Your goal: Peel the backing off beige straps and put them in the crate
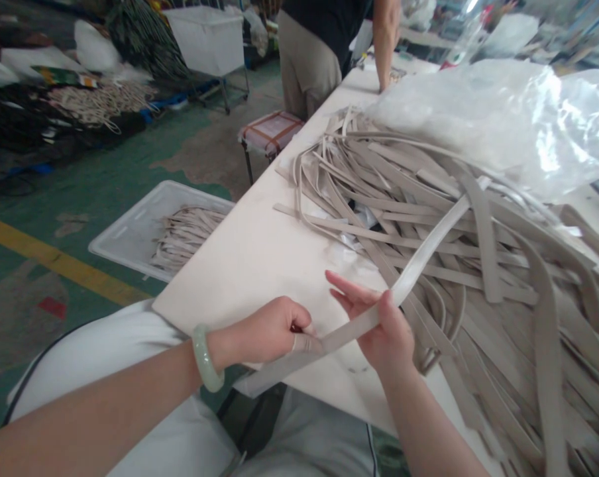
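Note:
A long, flat grey-beige strap (355, 326) runs through both hands, rising at the right toward the pile. My left hand (279, 331), with a pale green bangle at the wrist, is closed on it near its lower end, thumb and fingers pinching. That end hangs past the table edge, looking pale and blurred. My right hand (379, 324) holds the strap farther up under the thumb, palm up, with the other fingers stretched out. To the right lies a large tangled heap of similar straps (508, 285) on the table.
The cream table (220, 271) reaches away to a standing person (314, 53). Clear plastic bags (478, 119) lie behind the heap. On the floor at left are a white tray (125, 228) of straps, a stool (272, 131) and a white cart (207, 40).

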The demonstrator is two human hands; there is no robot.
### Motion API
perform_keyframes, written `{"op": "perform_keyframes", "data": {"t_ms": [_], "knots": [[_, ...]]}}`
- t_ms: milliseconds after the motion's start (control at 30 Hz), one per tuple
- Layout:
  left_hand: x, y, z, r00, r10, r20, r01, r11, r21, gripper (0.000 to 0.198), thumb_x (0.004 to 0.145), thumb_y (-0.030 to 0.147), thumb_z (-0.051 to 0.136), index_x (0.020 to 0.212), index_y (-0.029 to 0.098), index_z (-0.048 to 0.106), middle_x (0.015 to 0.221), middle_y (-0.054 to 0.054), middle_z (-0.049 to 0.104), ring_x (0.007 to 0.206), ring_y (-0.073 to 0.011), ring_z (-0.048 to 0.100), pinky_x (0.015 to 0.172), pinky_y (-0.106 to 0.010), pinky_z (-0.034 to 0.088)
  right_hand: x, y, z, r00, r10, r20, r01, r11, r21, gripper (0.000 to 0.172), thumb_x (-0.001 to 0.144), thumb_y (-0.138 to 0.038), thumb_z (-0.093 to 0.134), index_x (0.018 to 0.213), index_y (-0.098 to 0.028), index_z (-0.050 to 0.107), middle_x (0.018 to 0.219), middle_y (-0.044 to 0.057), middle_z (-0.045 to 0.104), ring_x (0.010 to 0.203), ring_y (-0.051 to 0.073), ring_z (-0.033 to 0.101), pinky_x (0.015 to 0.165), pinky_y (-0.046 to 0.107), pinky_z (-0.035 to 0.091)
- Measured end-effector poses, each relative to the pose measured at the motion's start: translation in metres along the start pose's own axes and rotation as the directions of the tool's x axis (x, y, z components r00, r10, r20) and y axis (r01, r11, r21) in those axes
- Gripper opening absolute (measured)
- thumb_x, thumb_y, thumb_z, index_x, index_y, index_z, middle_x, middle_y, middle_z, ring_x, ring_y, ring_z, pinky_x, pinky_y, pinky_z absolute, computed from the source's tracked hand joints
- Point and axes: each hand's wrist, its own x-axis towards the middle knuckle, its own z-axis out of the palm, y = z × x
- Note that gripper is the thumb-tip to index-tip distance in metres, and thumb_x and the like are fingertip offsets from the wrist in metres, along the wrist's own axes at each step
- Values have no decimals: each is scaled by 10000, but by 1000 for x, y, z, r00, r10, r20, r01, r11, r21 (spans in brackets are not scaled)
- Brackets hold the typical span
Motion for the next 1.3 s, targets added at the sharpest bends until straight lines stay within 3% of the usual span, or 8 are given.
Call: {"op": "perform_keyframes", "data": {"t_ms": [200,433,633,933,1000,1133,1200,1300], "knots": [[3,8,11,975,217,50,-212,973,-92,128,763,221,698,684,122,713,712,-7,657,696,-124,557,672,-217,419,-6,4,11,996,18,85,-1,981,-193,473,1035,-385,280,1144,-249,720,1285,55,652,1298,244,511,1163,482,301],[3,6,0,993,54,-104,-54,999,6,291,765,378,708,675,101,692,597,7,576,558,-98,461,519,-217,328,2,-3,-14,986,-140,-88,110,953,-281,386,930,-510,517,1027,-231,765,1017,90,710,1024,250,632,885,392,512],[6,6,0,993,3,-119,-28,977,-211,367,705,424,770,603,102,626,546,26,526,530,-71,387,499,-213,275,-2,-2,-1,992,122,42,-102,942,-320,189,800,-346,747,913,-197,776,634,14,646,446,83,497,396,200,397],[8,-1,9,993,-13,117,74,840,-538,442,599,318,869,951,169,646,898,-29,676,795,-127,602,697,-235,455,2,-14,-26,962,254,97,-236,957,-169,138,676,-235,831,767,-168,752,675,41,672,427,99,544,361,208,465],[4,-3,11,950,44,310,79,923,-376,518,537,290,896,986,183,661,939,-29,677,866,-165,609,769,-274,478,3,-26,-38,988,143,-58,-147,986,-75,158,648,-250,843,725,-175,728,650,15,630,367,46,451,296,156,351],[-7,-6,5,736,-51,675,77,997,-8,293,717,446,758,816,180,685,732,-24,653,751,-199,600,700,-308,476,8,-48,-70,931,-29,-364,40,999,23,212,621,-286,837,675,-176,663,557,-52,496,334,-7,279,273,123,219],[-11,-5,-3,813,-81,577,9,992,127,338,760,512,694,770,177,654,673,-5,594,660,-167,538,606,-271,422,11,-53,-85,888,-76,-453,63,997,-44,203,627,-252,822,626,-172,636,497,-62,453,349,10,297,285,127,234],[-16,-4,-17,986,29,166,-86,931,353,384,743,528,708,759,165,584,681,25,521,625,-129,449,550,-237,324,15,-48,-99,773,-150,-616,62,985,-162,230,568,-198,844,580,-153,619,472,-44,500,387,40,400,313,135,307]]}}
